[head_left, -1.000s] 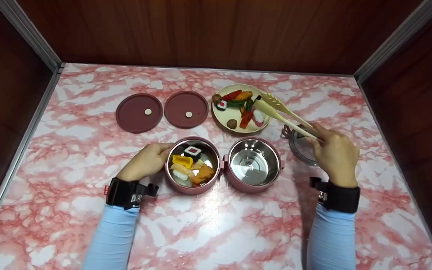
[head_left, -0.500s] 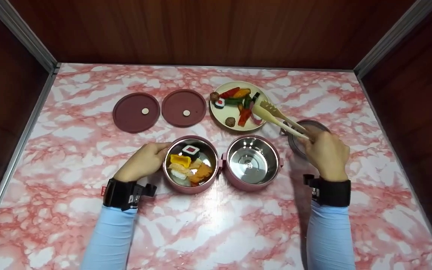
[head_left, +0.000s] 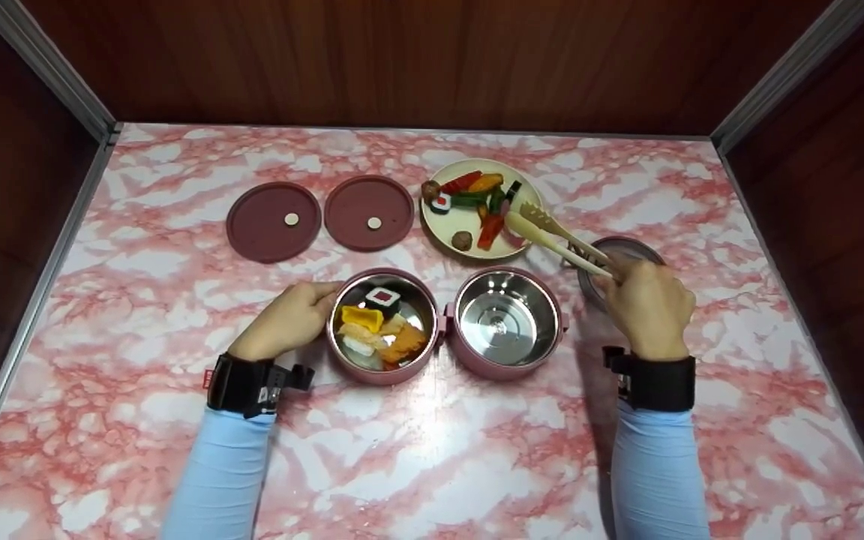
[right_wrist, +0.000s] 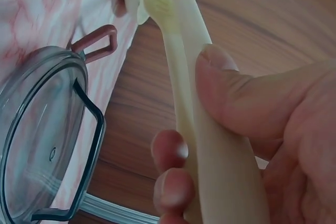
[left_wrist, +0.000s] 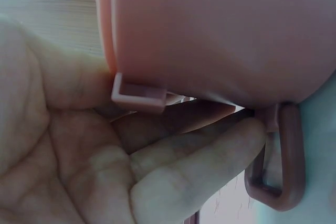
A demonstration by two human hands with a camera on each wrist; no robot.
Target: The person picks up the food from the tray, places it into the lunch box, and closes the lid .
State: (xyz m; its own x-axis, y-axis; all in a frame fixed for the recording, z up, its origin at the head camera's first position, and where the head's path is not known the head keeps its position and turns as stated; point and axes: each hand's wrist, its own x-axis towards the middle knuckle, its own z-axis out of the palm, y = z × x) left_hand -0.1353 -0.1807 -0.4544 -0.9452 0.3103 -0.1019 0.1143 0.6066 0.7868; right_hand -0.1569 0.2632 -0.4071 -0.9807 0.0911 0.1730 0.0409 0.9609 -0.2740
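Note:
My left hand rests against the left side of a pink food container. In the left wrist view its fairly straight fingers lie along the wall, one fingertip beside a brown loop latch. Toy food, including a sushi roll and a yellow piece, lies inside the steel bowl. My right hand grips cream tongs. Their tips overlap the right part of a cream plate, covering much of a pink and white piece. A second pink container stands at right with a bare steel inside.
Two dark red lids, each with a small white knob, lie at the back left. A clear lid with a grey rim lies under the right hand. Dark wooden walls enclose the table's back and sides.
My right hand has moved left with the tongs. The tong tips have come lower over the pink and white piece, hiding more of it. The left hand stays at the container.

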